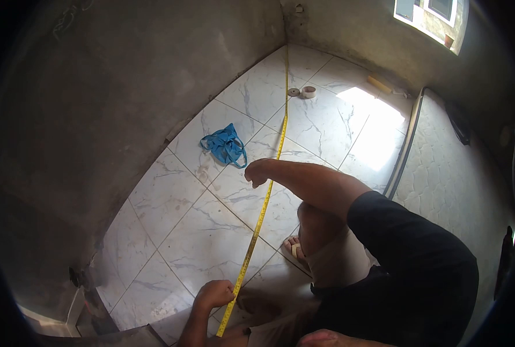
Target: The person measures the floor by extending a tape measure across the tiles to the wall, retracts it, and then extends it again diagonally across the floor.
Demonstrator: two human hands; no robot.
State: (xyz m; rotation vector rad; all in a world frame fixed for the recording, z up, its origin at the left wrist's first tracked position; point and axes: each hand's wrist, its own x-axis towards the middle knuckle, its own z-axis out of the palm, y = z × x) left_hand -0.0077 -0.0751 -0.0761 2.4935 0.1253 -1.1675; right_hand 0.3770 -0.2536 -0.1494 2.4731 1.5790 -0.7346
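A long yellow tape measure (pixel 259 228) lies across the marble-patterned floor tiles, from the far corner down to the bottom. At the lower left my left hand (pixel 216 294) is closed at the tape's left edge, fingers against it. My right hand (pixel 258 172) hangs from a bent wrist just left of the tape, fingers loosely bent and partly apart, with nothing visible in it. Beside that hand lies a crumpled blue cloth (pixel 227 144). My sandalled foot (pixel 295 247) rests right of the tape.
Two tape-like rolls, one dark (pixel 294 92) and one pale (pixel 309 92), sit near the far corner. A mattress (pixel 448 173) leans along the right wall. Bare walls bound the floor, and a window (pixel 434 17) is at upper right. Skin at the bottom edge is unclear.
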